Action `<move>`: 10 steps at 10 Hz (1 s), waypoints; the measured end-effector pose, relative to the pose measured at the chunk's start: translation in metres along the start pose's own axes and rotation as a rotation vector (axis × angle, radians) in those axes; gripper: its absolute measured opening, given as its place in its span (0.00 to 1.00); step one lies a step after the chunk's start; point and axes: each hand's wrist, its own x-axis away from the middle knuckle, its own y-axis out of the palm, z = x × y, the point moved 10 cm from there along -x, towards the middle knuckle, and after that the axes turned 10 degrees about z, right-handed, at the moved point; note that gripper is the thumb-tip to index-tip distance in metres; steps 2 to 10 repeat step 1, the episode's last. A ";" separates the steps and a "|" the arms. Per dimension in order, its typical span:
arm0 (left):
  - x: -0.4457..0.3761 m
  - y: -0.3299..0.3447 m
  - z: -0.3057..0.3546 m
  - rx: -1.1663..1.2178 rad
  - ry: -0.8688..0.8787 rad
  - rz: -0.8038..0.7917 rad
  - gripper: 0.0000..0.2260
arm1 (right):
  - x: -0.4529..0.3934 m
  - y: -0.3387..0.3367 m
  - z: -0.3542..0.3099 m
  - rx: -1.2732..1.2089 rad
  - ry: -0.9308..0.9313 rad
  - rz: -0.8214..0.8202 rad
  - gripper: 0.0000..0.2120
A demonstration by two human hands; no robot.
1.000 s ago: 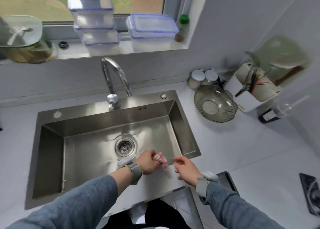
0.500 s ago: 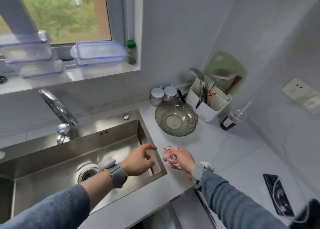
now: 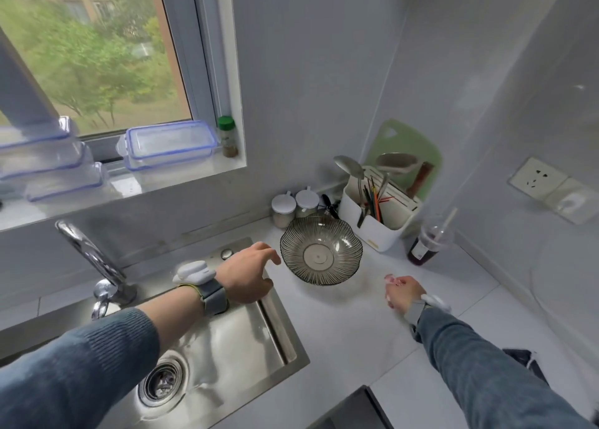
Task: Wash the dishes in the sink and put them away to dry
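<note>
L hand [image 3: 248, 274] over sink [image 3: 275, 325] right rim, fingers loose and spread, holding nothing, fingertips just beside bowl [image 3: 321, 255]. Bowl upright on counter [image 3: 356, 325], right of sink, in front of utensil caddy [image 3: 377, 221]. R hand [image 3: 403, 292] on counter, clenched round pink cloth [image 3: 390, 279]; partly blurred. Sink basin shows only drain [image 3: 163, 385].
</note>
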 end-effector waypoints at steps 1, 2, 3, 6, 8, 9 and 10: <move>-0.005 -0.010 -0.002 -0.034 -0.003 0.021 0.21 | 0.083 -0.017 -0.051 -0.136 0.001 -0.105 0.17; -0.005 -0.010 -0.002 -0.034 -0.003 0.021 0.21 | 0.083 -0.017 -0.051 -0.136 0.001 -0.105 0.17; -0.005 -0.010 -0.002 -0.034 -0.003 0.021 0.21 | 0.083 -0.017 -0.051 -0.136 0.001 -0.105 0.17; -0.005 -0.010 -0.002 -0.034 -0.003 0.021 0.21 | 0.083 -0.017 -0.051 -0.136 0.001 -0.105 0.17; -0.005 -0.010 -0.002 -0.034 -0.003 0.021 0.21 | 0.083 -0.017 -0.051 -0.136 0.001 -0.105 0.17; -0.005 -0.010 -0.002 -0.034 -0.003 0.021 0.21 | 0.083 -0.017 -0.051 -0.136 0.001 -0.105 0.17; -0.005 -0.010 -0.002 -0.034 -0.003 0.021 0.21 | 0.083 -0.017 -0.051 -0.136 0.001 -0.105 0.17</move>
